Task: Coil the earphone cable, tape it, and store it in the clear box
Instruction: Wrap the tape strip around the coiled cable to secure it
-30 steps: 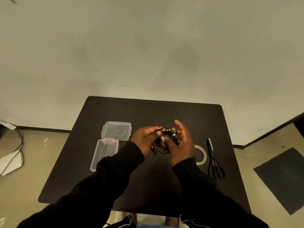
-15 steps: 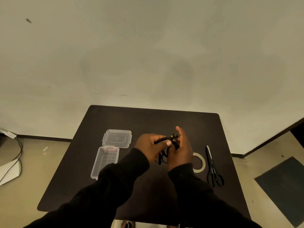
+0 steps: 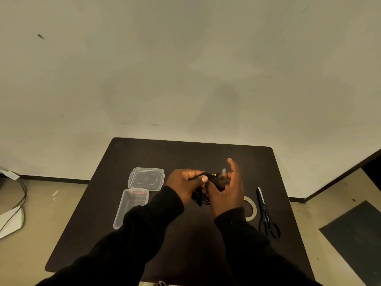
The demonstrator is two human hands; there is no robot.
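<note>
Above the middle of the dark table (image 3: pixel 185 240), both my hands hold a black earphone cable (image 3: pixel 213 178) bunched into loops. My left hand (image 3: pixel 185 182) pinches one strand between thumb and fingers. My right hand (image 3: pixel 228 193) wraps around the bundle, its index finger raised; loops hang below between the hands. The clear box (image 3: pixel 132 207) lies open on the left with its lid (image 3: pixel 146 178) just behind it. A roll of pale tape (image 3: pixel 252 209) lies flat on the right, partly hidden by my right wrist.
Black scissors (image 3: pixel 267 215) lie right of the tape, blades pointing away from me. A plain wall stands behind the table. A white object with cables (image 3: pixel 12 219) is on the floor at left, a dark mat (image 3: pixel 354 236) at right.
The view tilted upward, so the table sits lower in frame. My hands stayed together on the cable, and the right index finger lifted a little higher.
</note>
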